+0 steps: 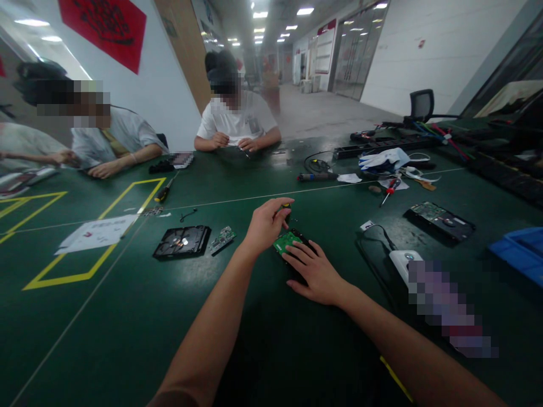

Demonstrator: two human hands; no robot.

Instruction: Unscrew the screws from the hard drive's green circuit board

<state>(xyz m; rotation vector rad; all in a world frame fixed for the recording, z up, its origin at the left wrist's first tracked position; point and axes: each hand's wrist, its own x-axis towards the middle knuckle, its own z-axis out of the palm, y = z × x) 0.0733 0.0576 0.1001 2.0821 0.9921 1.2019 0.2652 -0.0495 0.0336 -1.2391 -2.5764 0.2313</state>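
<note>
Head view. Left hand point(263, 224): raised over the far end of a hard drive, fingers and thumb closed around a yellow-and-black tool point(288, 213), mostly hidden by the fingers. Right hand point(316, 272): palm down, fingers spread, laid across the near part of the same hard drive point(285, 243), which lies on the green table point(127, 333) directly in front of the person, green circuit board uppermost; its near part is covered by the hand.

Left of the hands: one loose circuit board point(222, 240); just beside it, one black drive casing point(182, 243); farther off, one yellow-handled screwdriver point(163, 194) and one printed sheet point(97, 233), the sheet lying across yellow tape point(76, 281).

Right of the hands: one white device point(399, 260) with a dark cable, its near part blurred out; beyond it, a second drive point(439, 221), circuit board showing; at the edge, one blue bin point(520, 254), partly cut off.

Farther back: one red-handled screwdriver point(392, 185), a bundle of white-and-blue gloves point(384, 160), one dark pen-shaped tool point(316, 177). Across the table: one person in a white shirt point(250, 121), both hands near a small object, too small to identify.
</note>
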